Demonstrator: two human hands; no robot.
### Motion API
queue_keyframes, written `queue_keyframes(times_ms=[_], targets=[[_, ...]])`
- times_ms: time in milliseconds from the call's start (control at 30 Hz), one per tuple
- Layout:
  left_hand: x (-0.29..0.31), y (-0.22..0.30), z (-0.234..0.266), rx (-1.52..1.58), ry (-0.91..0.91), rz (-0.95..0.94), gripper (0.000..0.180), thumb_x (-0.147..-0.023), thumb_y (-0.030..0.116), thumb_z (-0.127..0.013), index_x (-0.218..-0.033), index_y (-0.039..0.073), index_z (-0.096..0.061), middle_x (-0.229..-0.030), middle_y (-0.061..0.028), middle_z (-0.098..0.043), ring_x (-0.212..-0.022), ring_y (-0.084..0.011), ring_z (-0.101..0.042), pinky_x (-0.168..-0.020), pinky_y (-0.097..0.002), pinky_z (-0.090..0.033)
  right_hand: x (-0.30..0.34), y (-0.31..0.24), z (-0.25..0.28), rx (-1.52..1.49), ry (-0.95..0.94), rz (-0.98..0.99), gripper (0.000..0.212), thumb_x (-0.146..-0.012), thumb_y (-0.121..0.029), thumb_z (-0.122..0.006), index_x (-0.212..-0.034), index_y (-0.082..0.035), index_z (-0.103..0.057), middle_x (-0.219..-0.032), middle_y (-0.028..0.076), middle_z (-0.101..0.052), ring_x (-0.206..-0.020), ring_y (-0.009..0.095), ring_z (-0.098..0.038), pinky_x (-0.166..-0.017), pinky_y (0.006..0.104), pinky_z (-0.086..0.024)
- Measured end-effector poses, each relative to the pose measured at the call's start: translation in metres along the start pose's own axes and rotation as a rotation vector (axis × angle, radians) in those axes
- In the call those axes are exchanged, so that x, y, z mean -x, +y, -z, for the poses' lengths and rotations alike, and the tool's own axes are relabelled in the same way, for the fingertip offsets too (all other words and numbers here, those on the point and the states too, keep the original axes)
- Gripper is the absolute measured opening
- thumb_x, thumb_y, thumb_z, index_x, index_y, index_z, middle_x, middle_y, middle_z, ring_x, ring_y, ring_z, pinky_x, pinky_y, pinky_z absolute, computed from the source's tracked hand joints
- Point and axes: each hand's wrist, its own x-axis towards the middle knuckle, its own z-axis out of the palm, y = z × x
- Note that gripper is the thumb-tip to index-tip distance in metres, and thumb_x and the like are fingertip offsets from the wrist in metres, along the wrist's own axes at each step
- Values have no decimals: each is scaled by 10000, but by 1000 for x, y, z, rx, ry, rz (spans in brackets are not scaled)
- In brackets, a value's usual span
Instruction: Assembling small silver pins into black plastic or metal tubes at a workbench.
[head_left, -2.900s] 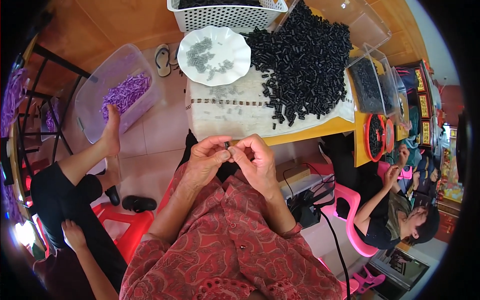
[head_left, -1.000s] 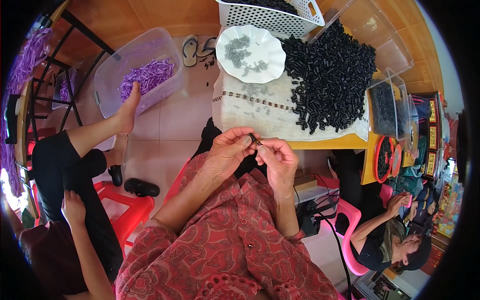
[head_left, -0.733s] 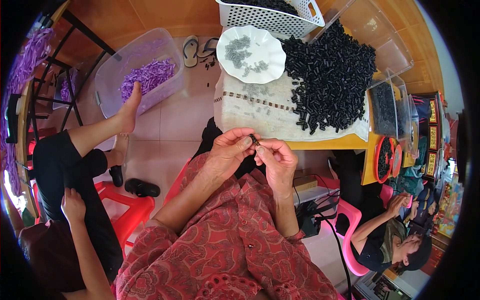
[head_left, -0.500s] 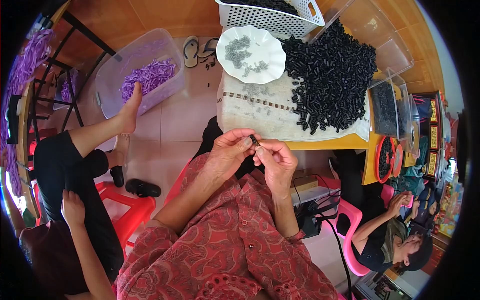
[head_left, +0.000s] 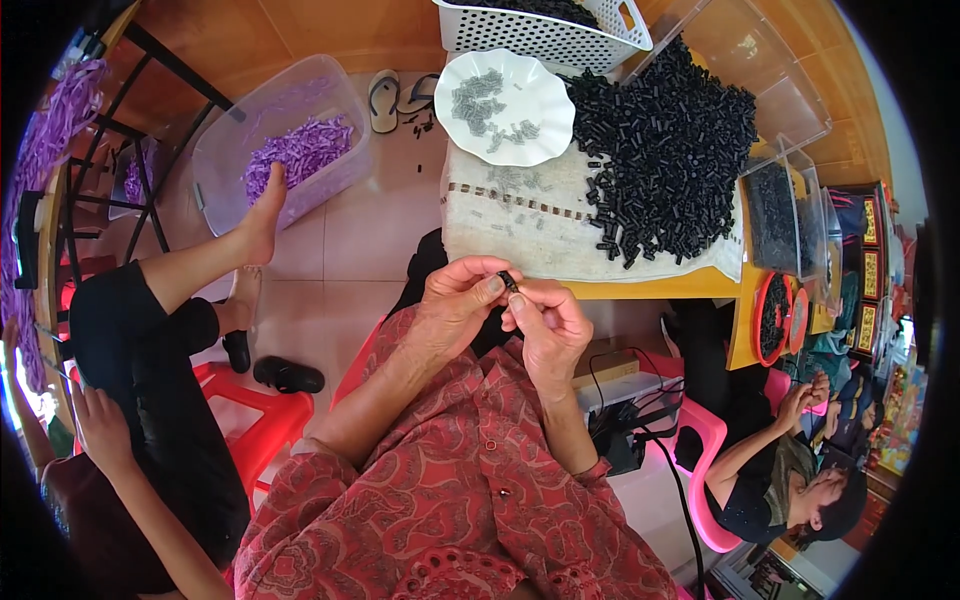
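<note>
Pinched between the fingertips of my left hand [head_left: 455,305] is a small black cylindrical piece [head_left: 508,281]. The thumb and forefinger of my right hand [head_left: 548,325] close on its lower right end, so both hands meet at it in front of my red shirt, just off the table's near edge. Ahead on the cloth-covered table [head_left: 520,250] lies a heap of similar black pieces [head_left: 665,160]. Left of the heap, a white scalloped plate [head_left: 545,125] holds small clear pieces [head_left: 478,97], and more clear pieces lie scattered on the cloth [head_left: 460,235] below it.
A white perforated basket [head_left: 545,40] of black pieces stands behind the plate. Clear bins [head_left: 775,210] and a red round tray [head_left: 770,320] are at the right. A translucent tub [head_left: 215,150] of purple pieces sits on the floor at left. Other people sit on both sides.
My hands stay nearly still around the black piece. The person at left has moved a hand back along the leg; the person at right has raised the hands slightly.
</note>
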Motion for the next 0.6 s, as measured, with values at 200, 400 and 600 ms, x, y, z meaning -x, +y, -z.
queue_keyframes(times_ms=[200, 400, 600], targets=[[0, 4, -2, -73, 25, -32, 213, -968, 3, -598, -1174, -1, -653, -1104, -118, -689, -932, -154, -643, -839, -309, -551, 0, -1, 1, 20, -30, -27, 143, -906, 87, -644, -1044, 49, -645, -1019, 114, -660, -782, 114, -662, -688, 247, -592], [1, 2, -4, -74, 19, -36, 200, -968, -2, -596, -1157, -3, -659, -1072, -104, -687, -957, -148, -630, -874, -312, -535, -4, 1, 7, 113, -77, 37, 169, -868, 86, -696, -1028, 42, -664, -1000, 95, -645, -819, 118, -649, -705, 231, -557], [0, 0, -3, -78, -12, -40, 216, -966, -29, -582, -1163, 7, -661, -1071, -102, -685, -983, -149, -621, -887, -306, -517, -8, 2, 10, 306, -48, 148, 144, -821, 49, -763, -944, 20, -694, -970, 78, -638, -814, 120, -619, -683, 235, -501]])
